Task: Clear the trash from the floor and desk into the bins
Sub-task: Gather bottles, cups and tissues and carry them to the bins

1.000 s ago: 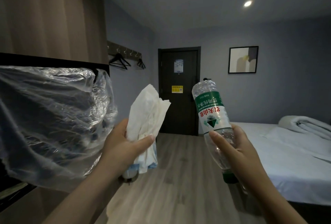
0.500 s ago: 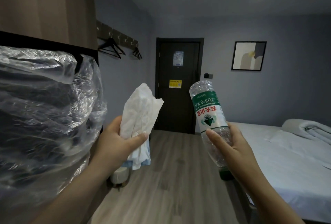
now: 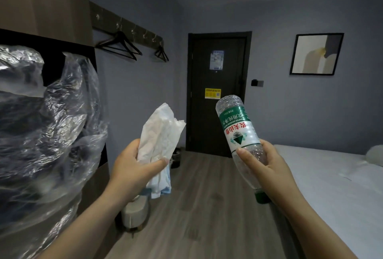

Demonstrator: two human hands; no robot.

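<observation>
My left hand [image 3: 132, 167] grips a bunch of crumpled white tissue paper [image 3: 159, 140] with a bit of blue at its lower end, held upright in front of me. My right hand [image 3: 267, 165] holds a clear plastic water bottle [image 3: 238, 132] with a green and white label. The bottle is upside down, its green cap [image 3: 261, 197] pointing at the floor. A small dark bin [image 3: 175, 158] stands on the floor by the door, partly hidden behind the tissue.
A dark object wrapped in clear plastic film [image 3: 47, 134] fills the left side. A round pale stool [image 3: 134, 213] stands below my left hand. A white bed [image 3: 331, 186] lies on the right. The wooden floor [image 3: 199, 207] runs to a dark door [image 3: 217, 93]. Hangers [image 3: 120, 45] hang on wall hooks.
The view has moved forward along the room and turned a little left. Both hands keep their grip, and the tissue and bottle stay in the same pose.
</observation>
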